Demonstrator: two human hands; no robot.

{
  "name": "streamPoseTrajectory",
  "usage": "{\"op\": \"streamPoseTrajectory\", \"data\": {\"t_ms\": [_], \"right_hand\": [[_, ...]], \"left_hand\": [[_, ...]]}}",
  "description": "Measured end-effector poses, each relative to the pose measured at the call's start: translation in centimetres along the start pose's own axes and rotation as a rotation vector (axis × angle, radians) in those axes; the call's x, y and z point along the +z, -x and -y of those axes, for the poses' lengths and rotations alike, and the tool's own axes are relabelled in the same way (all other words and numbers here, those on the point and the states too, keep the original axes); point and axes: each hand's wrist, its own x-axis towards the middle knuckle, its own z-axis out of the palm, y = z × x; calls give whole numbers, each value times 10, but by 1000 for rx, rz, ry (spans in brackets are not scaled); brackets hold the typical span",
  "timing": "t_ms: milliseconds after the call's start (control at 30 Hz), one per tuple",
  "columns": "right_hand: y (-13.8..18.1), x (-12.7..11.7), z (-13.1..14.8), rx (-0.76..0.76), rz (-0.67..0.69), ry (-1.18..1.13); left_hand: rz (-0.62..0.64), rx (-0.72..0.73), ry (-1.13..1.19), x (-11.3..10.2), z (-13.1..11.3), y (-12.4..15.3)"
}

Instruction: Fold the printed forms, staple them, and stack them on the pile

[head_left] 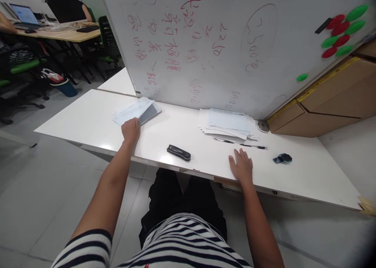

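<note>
My left hand [131, 130] is closed on the near edge of a small, uneven pile of pale blue paper sheets [133, 110], the top ones fanned askew. My right hand [241, 165] lies on the white table near its front edge, fingers spread and nothing in it. Between the hands rests a black stapler [178, 153]. Beyond my right hand is a loose stack of white and pale blue papers [227, 121], with a dark, thin pen [249, 145] along its near side. To the right sits a small, dark crumpled-looking item [282, 158] whose kind I cannot make out.
A whiteboard [188, 44] with red writing and round magnets stands upright along the table's [88, 111] back edge. Cardboard boxes [331, 99] stand at the back right, by a small grey object [263, 125]. Other people sit at a desk [91, 33] far left.
</note>
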Motion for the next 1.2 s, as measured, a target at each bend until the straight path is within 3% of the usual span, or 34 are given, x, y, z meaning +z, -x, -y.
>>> {"op": "streamPoseTrajectory", "data": {"t_ms": [400,933,1200], "right_hand": [[0,0,-1,0,9,-14],[0,-1,1,-1,-1,-4],[1,-4,5,2,-7,-58]], "left_hand": [[-74,-211,55,2,12,-1],[-64,-281,130,-1,11,-3],[-66,-321,166,-13,9,-1]]}}
